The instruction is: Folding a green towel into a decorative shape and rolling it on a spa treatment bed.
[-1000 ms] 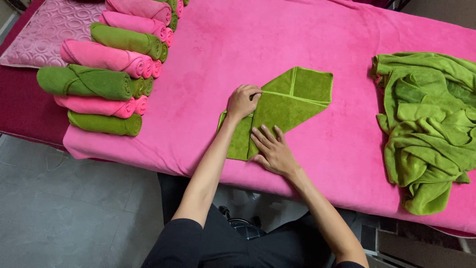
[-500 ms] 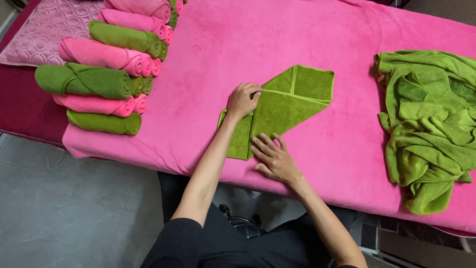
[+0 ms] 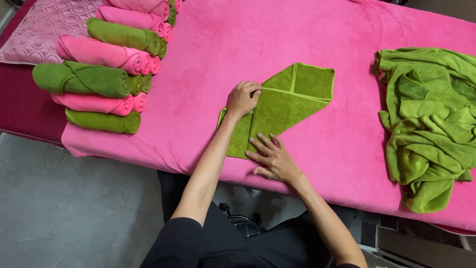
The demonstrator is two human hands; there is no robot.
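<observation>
Both hands same spots; right hand slid slightly down green towel

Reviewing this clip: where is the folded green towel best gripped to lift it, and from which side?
Probably the far right corner of the folded green towel, approached from the right. That squared corner lies flat and free, while the left hand pinches the left fold and the right hand presses the near end.

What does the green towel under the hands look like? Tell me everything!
The green towel looks soft and fuzzy, like terry cloth, with a stitched hem. It lies flat on the pink cover, folded into a slanted, pointed shape. The left hand pinches a fold at its left edge; the right hand presses flat on its lower corner.
</observation>
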